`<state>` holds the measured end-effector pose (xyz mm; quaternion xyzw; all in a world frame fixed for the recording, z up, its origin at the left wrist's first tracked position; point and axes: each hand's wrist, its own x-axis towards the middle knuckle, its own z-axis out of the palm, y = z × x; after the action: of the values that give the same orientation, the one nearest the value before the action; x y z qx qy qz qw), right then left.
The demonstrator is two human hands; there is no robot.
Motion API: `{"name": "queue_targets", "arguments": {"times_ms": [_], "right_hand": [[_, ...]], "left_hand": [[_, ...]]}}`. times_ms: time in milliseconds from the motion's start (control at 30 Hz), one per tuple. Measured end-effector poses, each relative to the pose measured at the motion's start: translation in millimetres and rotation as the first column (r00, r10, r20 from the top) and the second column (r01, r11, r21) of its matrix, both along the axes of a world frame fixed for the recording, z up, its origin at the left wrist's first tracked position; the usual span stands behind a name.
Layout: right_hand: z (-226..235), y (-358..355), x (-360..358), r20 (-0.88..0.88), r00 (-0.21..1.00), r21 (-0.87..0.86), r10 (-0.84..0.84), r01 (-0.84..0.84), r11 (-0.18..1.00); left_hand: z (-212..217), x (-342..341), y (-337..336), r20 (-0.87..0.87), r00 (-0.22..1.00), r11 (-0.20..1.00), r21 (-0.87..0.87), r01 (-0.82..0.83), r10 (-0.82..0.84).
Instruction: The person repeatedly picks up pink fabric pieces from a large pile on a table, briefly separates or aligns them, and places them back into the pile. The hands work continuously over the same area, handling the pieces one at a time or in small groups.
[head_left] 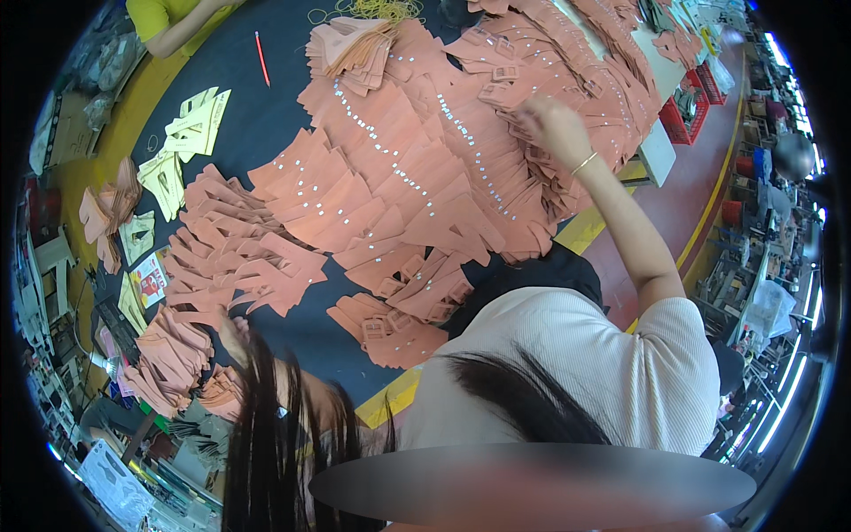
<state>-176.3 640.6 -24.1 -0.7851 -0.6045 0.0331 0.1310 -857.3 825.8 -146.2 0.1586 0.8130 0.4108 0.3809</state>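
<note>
Overlapping salmon-coloured cut pieces [381,146], leather-like, cover much of a dark table [292,332]. Rows of small white labels dot them. My right hand [557,129], a thin bracelet at its wrist, reaches over the far right part of the spread. Its bent fingers are closed at the edge of a salmon piece [519,133], beside pieces with square buckle shapes [505,74]. Low on the left, my left hand [235,337] is at the near edge of the fanned salmon pieces [239,235]. Dark hair covers part of it, so its grip is unclear.
Pale yellow cut pieces [197,124] and a red pencil [262,58] lie on the table's left. A bundle of yellow cords [381,9] is at the far edge. Another person's arm [182,34] shows top left. Red crates [687,111] stand beyond the right edge.
</note>
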Motion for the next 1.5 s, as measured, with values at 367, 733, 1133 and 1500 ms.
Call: {"name": "queue_targets", "arguments": {"times_ms": [367, 733, 1133, 1500], "right_hand": [[-32.4, 9.0, 87.5, 0.193, 0.981, -0.110, 0.018, 0.003, 0.994], [15.2, 54.7, 47.6, 0.202, 0.965, 0.070, 0.164, -0.182, 0.981], [28.1, -41.5, -165.0, -0.124, 0.562, 0.204, 0.818, -0.792, 0.575], [-47.4, -16.0, -160.8, -0.038, 0.690, -0.029, 0.723, -0.724, 0.689]], "left_hand": [[80.4, 110.2, -60.1, -0.247, 0.967, 0.973, 0.198, 0.119, -0.068], [116.3, 275.4, -172.3, 0.127, 0.741, 0.748, 0.015, 0.663, -0.659], [113.8, 384.0, -268.4, 0.863, 0.397, 0.943, 0.331, 0.021, -0.312], [75.2, 308.6, -292.7, 0.753, 0.656, 0.955, 0.225, -0.192, -0.045]]}}
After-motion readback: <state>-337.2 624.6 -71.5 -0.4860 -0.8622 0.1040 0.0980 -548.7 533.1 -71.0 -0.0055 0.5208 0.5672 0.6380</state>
